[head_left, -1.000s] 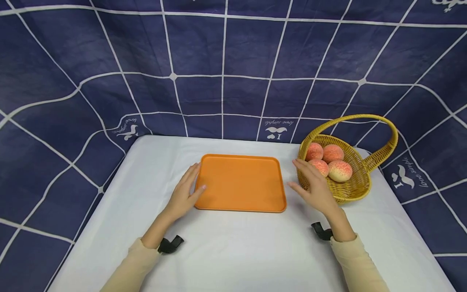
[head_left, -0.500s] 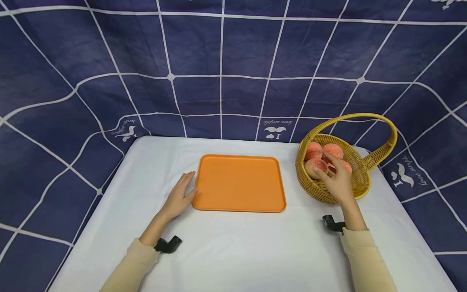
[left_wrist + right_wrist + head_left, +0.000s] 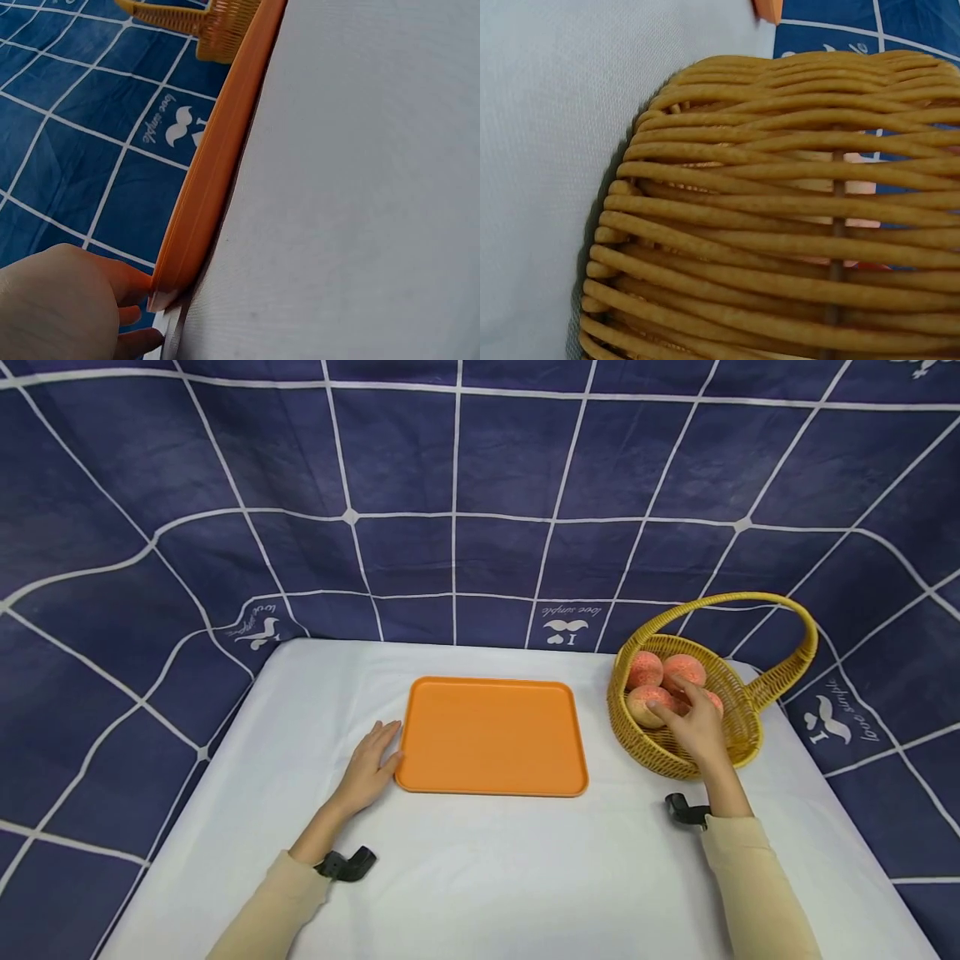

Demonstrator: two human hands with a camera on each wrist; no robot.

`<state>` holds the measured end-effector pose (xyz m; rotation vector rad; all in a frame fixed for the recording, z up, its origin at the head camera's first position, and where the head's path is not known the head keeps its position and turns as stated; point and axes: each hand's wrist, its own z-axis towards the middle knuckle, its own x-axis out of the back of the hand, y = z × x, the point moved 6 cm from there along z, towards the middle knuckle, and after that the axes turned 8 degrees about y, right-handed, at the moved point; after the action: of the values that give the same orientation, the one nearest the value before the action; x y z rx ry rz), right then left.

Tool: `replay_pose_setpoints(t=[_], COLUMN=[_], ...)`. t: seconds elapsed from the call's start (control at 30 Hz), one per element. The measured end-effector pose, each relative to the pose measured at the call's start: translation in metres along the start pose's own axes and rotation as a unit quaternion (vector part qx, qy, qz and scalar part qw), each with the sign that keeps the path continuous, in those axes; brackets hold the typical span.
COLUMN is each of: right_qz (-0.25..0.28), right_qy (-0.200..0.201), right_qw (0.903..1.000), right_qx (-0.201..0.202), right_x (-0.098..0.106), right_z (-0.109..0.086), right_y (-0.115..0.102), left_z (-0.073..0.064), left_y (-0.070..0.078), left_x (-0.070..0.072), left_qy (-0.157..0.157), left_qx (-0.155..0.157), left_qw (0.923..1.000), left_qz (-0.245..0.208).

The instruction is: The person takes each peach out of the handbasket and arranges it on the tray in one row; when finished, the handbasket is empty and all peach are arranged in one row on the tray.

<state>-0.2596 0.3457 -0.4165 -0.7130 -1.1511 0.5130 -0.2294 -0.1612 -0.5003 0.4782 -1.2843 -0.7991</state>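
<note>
In the head view my right hand [image 3: 699, 725] reaches into a yellow wicker basket [image 3: 647, 750], thumb and fingers curled at the near-left peach [image 3: 645, 703]. Two more peaches, a back-left peach [image 3: 643, 669] and a back-right peach [image 3: 684, 668], lie behind it. Another on the right is mostly covered by the hand. The right wrist view is filled by the basket's woven side [image 3: 780, 202], which hides the fingers. At the left edge of an orange tray [image 3: 491, 735], my left hand [image 3: 366, 772] lies with relaxed fingers, its thumb touching the rim near the corner.
A tall arched handle [image 3: 795, 672] rises over the basket. White cloth [image 3: 495, 868] covers the table, and a dark blue checked curtain [image 3: 405, 560] hangs around its back and sides. A black camera mount is strapped to each wrist.
My right hand has moved right from beside the basket into it, its fingers closing at a peach, which has turned slightly. My left hand has slid a little left and down along the tray's edge.
</note>
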Motion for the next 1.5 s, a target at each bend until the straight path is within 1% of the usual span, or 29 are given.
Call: replay_pose_setpoints(t=[0.17,0.3,0.47,0.6,0.7,0.9,1.0,1.17,1.5], right_qz=[-0.02,-0.026,-0.043,-0.061,-0.068,-0.057,-0.051,-0.042,-0.055], right_qy=[-0.016,-0.03,-0.044,-0.049,-0.062,-0.093,-0.096,-0.095,-0.078], right_qw=[0.9995,0.9988,0.9971,0.9961,0.9947,0.9913,0.9909,0.9917,0.9914], right_qx=[-0.016,-0.03,-0.044,-0.041,-0.046,-0.074,-0.079,-0.076,-0.089], right_x=[-0.003,-0.006,-0.01,-0.012,-0.013,-0.018,-0.019,-0.018,-0.015], right_z=[0.004,0.005,0.006,0.007,0.007,0.008,0.009,0.009,0.008], right_y=[0.007,0.01,0.012,0.013,0.015,0.019,0.019,0.018,0.017], left_z=[-0.001,-0.002,-0.002,-0.002,-0.003,-0.004,-0.005,-0.005,-0.002], left_y=[0.001,0.0,0.002,0.003,0.004,0.005,0.004,0.003,0.004], left_x=[-0.003,-0.005,-0.007,-0.007,-0.006,-0.003,-0.002,-0.001,-0.002], left_qy=[0.003,0.006,0.011,0.013,0.019,0.032,0.036,0.039,0.04], left_qx=[-0.019,-0.023,-0.021,-0.017,-0.011,-0.011,-0.012,-0.012,-0.011], left_qw=[0.9998,0.9995,0.9996,0.9998,0.9997,0.9994,0.9992,0.999,0.999], left_qz=[0.007,0.019,0.014,0.001,-0.006,-0.012,-0.013,-0.018,-0.016])
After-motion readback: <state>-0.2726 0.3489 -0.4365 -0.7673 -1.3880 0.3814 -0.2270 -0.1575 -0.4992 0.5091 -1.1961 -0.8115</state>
